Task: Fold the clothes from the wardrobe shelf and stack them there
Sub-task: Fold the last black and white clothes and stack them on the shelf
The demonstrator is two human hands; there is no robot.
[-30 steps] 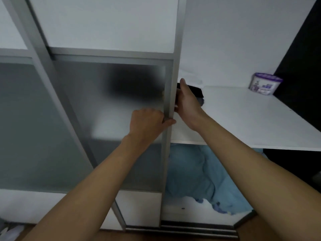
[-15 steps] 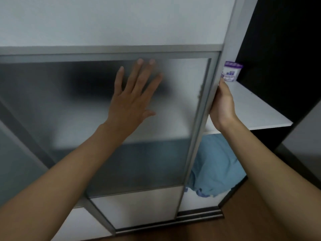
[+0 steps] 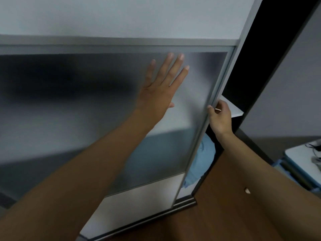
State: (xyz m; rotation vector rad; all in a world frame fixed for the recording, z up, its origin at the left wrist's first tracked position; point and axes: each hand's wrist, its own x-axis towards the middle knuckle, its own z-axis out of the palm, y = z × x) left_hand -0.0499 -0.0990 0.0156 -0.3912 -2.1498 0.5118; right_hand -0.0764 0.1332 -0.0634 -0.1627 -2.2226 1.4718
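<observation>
A frosted-glass sliding wardrobe door [image 3: 104,110] with a grey metal frame covers most of the wardrobe. My left hand [image 3: 161,86] lies flat on the glass with its fingers spread. My right hand [image 3: 219,117] grips the door's right edge frame [image 3: 220,84]. A narrow gap stays at the right, showing a corner of the white shelf [image 3: 233,110] and a strip of light blue cloth [image 3: 202,160] below it. Dark clothes on the shelf show only as a blurred dark shape [image 3: 52,79] through the glass.
The dark wardrobe side panel [image 3: 251,58] stands right of the gap. Brown wooden floor [image 3: 217,214] lies below, with the door track [image 3: 184,201] along it. A light blue and white piece of furniture [image 3: 302,164] with cables sits at the far right.
The door has slid to the right, narrowing the opening to a slim gap. My left hand went from gripping the frame to lying flat on the glass. The purple-lidded container is out of sight.
</observation>
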